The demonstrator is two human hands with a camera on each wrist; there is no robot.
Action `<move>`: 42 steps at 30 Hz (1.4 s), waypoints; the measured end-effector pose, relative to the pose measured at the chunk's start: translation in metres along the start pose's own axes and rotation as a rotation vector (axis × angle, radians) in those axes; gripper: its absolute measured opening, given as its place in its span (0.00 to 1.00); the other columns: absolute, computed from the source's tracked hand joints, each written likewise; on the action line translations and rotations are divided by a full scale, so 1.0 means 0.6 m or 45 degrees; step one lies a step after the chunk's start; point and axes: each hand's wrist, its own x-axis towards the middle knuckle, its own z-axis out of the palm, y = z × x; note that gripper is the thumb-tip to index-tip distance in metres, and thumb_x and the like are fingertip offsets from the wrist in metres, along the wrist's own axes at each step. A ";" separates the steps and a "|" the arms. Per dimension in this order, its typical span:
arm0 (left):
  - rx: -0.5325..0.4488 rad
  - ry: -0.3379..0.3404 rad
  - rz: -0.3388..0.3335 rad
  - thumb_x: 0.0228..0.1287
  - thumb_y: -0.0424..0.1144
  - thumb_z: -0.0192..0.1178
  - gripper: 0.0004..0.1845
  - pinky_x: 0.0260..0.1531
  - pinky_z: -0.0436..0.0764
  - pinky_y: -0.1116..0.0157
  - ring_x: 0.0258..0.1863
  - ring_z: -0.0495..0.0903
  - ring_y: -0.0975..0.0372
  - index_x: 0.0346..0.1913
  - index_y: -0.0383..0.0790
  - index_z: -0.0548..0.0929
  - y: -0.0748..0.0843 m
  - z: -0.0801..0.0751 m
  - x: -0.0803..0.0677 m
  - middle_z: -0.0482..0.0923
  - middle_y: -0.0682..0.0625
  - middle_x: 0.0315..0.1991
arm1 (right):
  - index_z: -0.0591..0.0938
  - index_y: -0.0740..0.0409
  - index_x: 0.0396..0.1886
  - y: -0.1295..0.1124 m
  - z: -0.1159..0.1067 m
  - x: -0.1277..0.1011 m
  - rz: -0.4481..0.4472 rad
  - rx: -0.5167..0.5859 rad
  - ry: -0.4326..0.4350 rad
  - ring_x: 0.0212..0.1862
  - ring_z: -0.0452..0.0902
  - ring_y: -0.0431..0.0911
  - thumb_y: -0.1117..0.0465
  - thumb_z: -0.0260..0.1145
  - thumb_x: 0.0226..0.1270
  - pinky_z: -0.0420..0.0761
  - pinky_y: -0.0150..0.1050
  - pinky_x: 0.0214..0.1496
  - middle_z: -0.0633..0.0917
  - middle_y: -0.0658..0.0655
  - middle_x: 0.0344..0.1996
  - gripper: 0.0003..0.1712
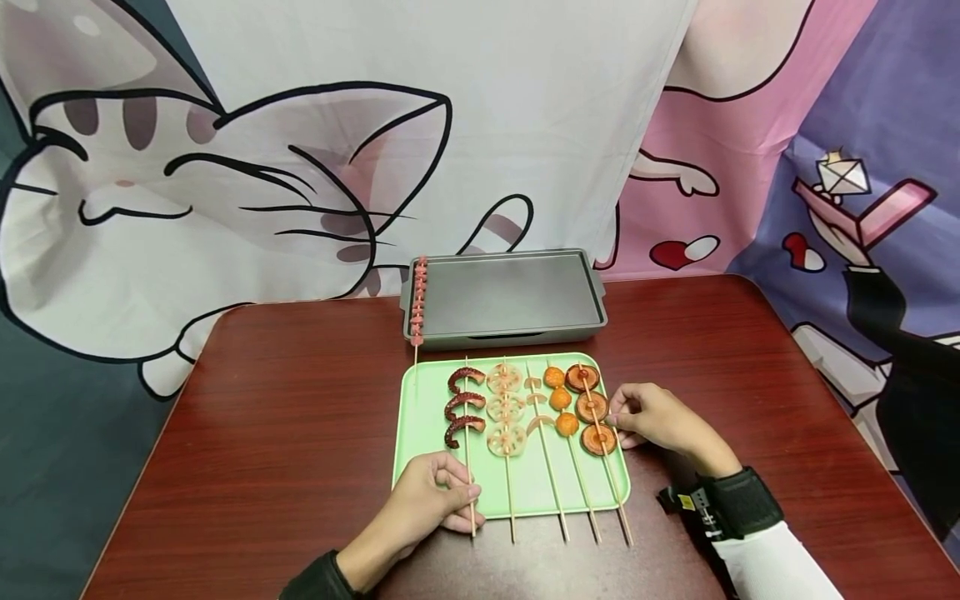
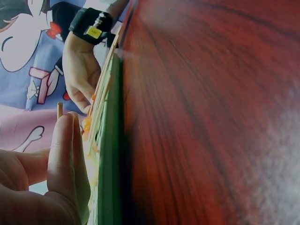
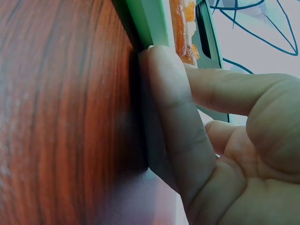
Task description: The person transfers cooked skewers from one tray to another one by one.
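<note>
You are working at a dark red wooden table [image 1: 300, 433], and going from its left edge inward, your left hand [image 1: 427, 500] is resting at the near-left corner of the pale green rectangular plastic tray [image 1: 528, 487], its fingers curled and pinching the bare wooden stick of the skewer of dark reddish curled pieces [image 1: 465, 406], which is lying along the tray's left side. Next to it across the tray are lying the skewer of pale lotus-root slices [image 1: 506, 410], the skewer of small pale pieces [image 1: 536, 400], the skewer of round orange balls [image 1: 561, 400] and, by the right edge, the skewer of brown mushroom-like rounds [image 1: 592, 408]. Your right hand [image 1: 660, 421] is sitting at the tray's right edge, fingers bent and close together, their tips touching the tray rim just beside the brown rounds; whether they are pinching that skewer I cannot tell. Beyond the tray, toward the table's far edge, the grey rectangular metal grill pan [image 1: 504, 296] is carrying only one skewer of small pink pieces [image 1: 418, 302] along its left rim. Judging from that, one skewer is placed and five are waiting on the tray.
</note>
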 end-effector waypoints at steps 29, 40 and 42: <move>0.774 0.085 0.115 0.64 0.36 0.72 0.10 0.10 0.81 0.60 0.07 0.76 0.65 0.37 0.35 0.80 0.007 -0.013 0.002 0.81 0.49 0.21 | 0.78 0.71 0.38 0.001 -0.001 -0.002 -0.006 -0.034 0.009 0.30 0.81 0.44 0.71 0.64 0.73 0.89 0.39 0.31 0.82 0.56 0.28 0.04; 1.060 0.360 0.299 0.69 0.47 0.69 0.12 0.27 0.78 0.71 0.12 0.73 0.69 0.39 0.41 0.86 0.036 -0.027 -0.008 0.78 0.59 0.20 | 0.79 0.69 0.37 0.006 -0.001 0.004 0.011 -0.052 0.021 0.29 0.82 0.43 0.70 0.64 0.72 0.89 0.39 0.33 0.81 0.55 0.27 0.04; 1.095 0.425 0.312 0.69 0.49 0.69 0.11 0.23 0.75 0.70 0.15 0.72 0.68 0.39 0.44 0.87 0.044 -0.029 -0.010 0.79 0.59 0.22 | 0.78 0.69 0.37 0.006 -0.001 0.004 0.007 -0.056 0.018 0.30 0.82 0.43 0.71 0.64 0.72 0.89 0.39 0.33 0.81 0.55 0.28 0.04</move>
